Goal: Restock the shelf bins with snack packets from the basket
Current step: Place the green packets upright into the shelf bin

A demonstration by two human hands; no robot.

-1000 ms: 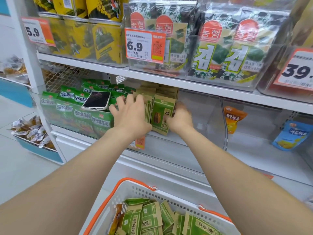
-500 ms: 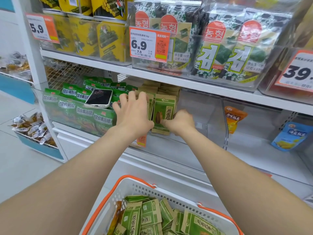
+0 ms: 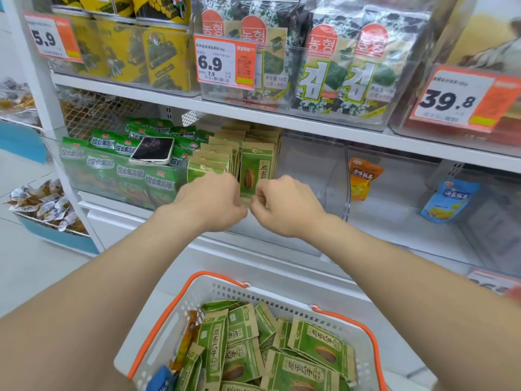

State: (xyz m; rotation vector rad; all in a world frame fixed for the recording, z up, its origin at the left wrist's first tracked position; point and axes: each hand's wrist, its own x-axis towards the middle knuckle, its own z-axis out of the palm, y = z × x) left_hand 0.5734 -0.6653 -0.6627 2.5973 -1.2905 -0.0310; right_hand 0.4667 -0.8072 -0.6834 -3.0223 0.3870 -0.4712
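A white shop shelf [image 3: 310,128] runs across the view, with clear plastic bins standing side by side on it and a pale tiled floor [image 3: 28,263] to the left. The shelf above carries seaweed packs [image 3: 338,80] behind a price tag [image 3: 222,62] marked 6.9. On the lower level, the left-hand bin is packed with green bags [image 3: 112,170], and a phone [image 3: 152,155] lies face up on top of them. Further right an orange packet [image 3: 362,179] and a blue packet [image 3: 448,200] each lean in compartments of their own.

Both bare forearms reach forward and upward from the bottom corners and meet in front of the middle bin [image 3: 310,170]. The left hand [image 3: 210,198] and right hand [image 3: 284,206] are close together, knuckles up, almost touching, with the fingers of both curled in. The picture does not show whether either hand pinches a packet or holds nothing.

The bin holds rows of upright green and brown seed packets [image 3: 220,153]. The front packet [image 3: 256,167] stands upright facing out, just above the gap between the two hands, its lower edge hidden behind them. The left hand covers the bottom of the row beside it.

Below the arms sits the white basket [image 3: 180,311] with orange handles, well apart from the hands, filled with a loose pile of packets [image 3: 315,345] of the same green kind lying at all angles.
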